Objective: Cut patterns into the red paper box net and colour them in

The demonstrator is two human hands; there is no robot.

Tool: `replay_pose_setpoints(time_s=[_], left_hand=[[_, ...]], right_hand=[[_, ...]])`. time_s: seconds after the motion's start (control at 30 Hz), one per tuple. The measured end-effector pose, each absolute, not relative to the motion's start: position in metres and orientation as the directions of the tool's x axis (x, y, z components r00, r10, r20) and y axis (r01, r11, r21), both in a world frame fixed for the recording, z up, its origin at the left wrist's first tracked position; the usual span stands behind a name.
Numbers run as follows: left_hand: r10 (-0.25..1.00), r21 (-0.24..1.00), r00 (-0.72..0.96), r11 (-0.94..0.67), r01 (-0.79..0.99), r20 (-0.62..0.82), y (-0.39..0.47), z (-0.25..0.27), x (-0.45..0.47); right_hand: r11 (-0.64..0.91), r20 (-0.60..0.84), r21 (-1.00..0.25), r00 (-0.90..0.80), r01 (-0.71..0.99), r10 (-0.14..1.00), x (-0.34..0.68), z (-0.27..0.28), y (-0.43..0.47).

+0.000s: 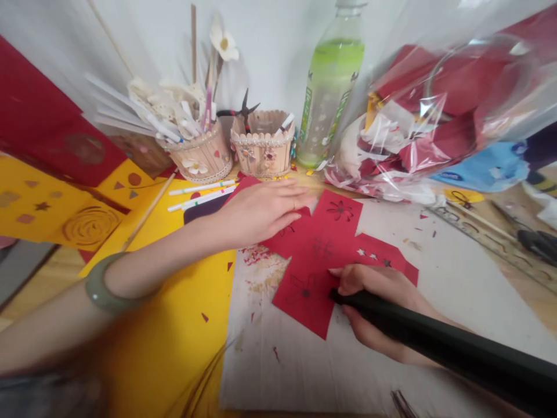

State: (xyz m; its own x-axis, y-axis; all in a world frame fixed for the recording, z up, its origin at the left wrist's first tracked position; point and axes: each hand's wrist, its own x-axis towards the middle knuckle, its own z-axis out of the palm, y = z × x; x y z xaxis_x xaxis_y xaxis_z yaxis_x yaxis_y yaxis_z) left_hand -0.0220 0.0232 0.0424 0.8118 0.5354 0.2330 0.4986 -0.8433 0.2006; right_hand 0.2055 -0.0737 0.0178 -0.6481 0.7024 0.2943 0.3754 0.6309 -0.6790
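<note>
Here's the wide yellow sheet filling the near left, with a pale board beside it, and at back right a clear plastic bag, bulging with red paper and crumpled white pieces. In the middle, the red cross-shaped paper lies on the pale board, its panels bearing flower designs and a row of stars. The left hand is flat, fingers stretched out, resting over its upper left part; the right hand is curled, gripping a black tool at the paper's lower right edge, though whether the tip touches, I can't tell. Against the wall, a clear bottle shows green liquid at the top. To its left, two decorated wooden pots: the fuller one carries white markers, lace, a purple pen and a white flower, while the other has pliers and a white pen poking out. Down on the yellow, little red scraps.
</note>
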Motion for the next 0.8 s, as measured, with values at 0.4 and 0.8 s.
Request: replay_pose_setpoints(time_s=[0.4,0.8], left_hand=[[0.720,0.263,0.680,-0.634,0.727,-0.142,0.056,0.056,0.007],[0.764,0.044,0.621,-0.624,0.780,-0.176,0.034,0.080,0.007]], right_hand=[[0.697,0.353,-0.612,-0.660,0.373,0.663,0.207,0.010,-0.074],[0.714,0.338,-0.577,-0.680,0.396,0.650,0.211,0.012,-0.076]])
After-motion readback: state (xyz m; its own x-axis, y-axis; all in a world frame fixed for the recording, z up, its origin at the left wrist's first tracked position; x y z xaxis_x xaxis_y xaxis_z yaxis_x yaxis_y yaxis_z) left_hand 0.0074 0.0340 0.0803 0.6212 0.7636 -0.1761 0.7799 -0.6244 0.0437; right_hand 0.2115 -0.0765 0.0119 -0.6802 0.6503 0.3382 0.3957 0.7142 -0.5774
